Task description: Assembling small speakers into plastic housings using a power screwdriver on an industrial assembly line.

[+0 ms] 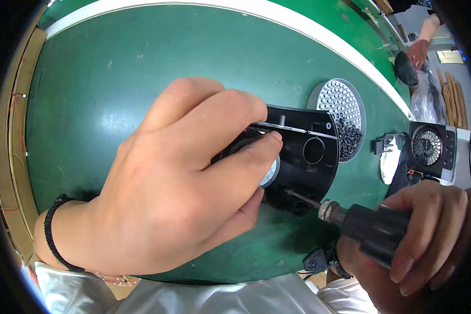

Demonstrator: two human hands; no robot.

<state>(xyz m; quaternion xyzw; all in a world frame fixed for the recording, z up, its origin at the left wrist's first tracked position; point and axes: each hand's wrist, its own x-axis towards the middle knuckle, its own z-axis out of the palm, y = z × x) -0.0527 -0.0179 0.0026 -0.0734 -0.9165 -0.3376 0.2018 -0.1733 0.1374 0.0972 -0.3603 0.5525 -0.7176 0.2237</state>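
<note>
My left hand (pixel 178 167) is closed around a black plastic housing (pixel 311 175), keeping it over the green table. Beneath the fingers shows part of a round silver metal disc (pixel 271 174), seated in the housing; the rest of it is hidden. A thin clear strip (pixel 288 128) runs along the housing's far side, near the thumb and index finger. In my right hand (pixel 429 230) is a black electric screwdriver (pixel 371 227), gripped by its body. Its thin bit reaches left, and the tip meets the near part of the housing.
A round grey dish (pixel 340 94) with a dimpled bottom holds many small black screws just beyond the housing. To the right sits a black fan (pixel 429 146) beside a black strap with a buckle. Cardboard (pixel 15 157) lines the left edge. Another person's hand (pixel 417 52) shows at far right.
</note>
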